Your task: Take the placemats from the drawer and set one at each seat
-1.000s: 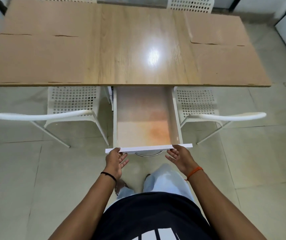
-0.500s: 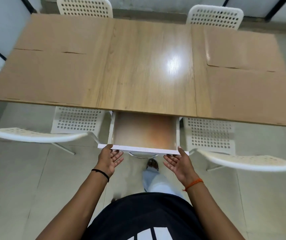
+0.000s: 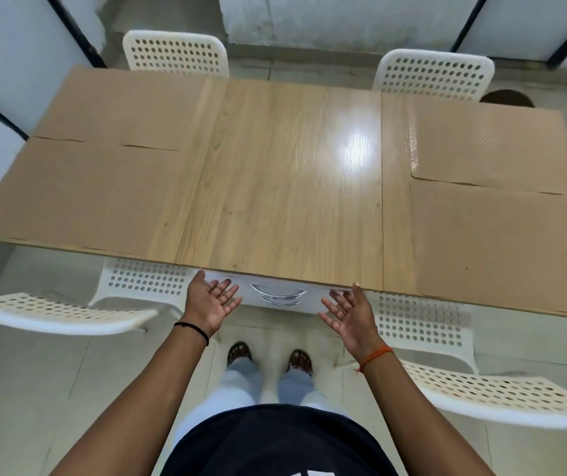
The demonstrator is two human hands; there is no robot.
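Observation:
The white drawer (image 3: 275,298) sits closed under the near edge of the wooden table (image 3: 282,187), its chrome handle (image 3: 277,293) showing. Brown placemats lie flat on the table: far left placemat (image 3: 127,108), near left placemat (image 3: 83,194), far right placemat (image 3: 488,149) and near right placemat (image 3: 502,242). My left hand (image 3: 211,302) is open with its fingertips against the drawer front, left of the handle. My right hand (image 3: 352,312) is open, palm turned up, its fingers at the drawer's right end. Neither hand holds anything.
White perforated chairs stand at each seat: far left chair (image 3: 175,53), far right chair (image 3: 433,75), near left chair (image 3: 69,310) and near right chair (image 3: 481,393). I stand between the two near chairs on a tiled floor (image 3: 28,389). White wall panels close in on the left.
The drawer has slid from fully pulled out to closed under the table, both hands pushing its front. My view has moved closer and tilted up, showing the far chairs.

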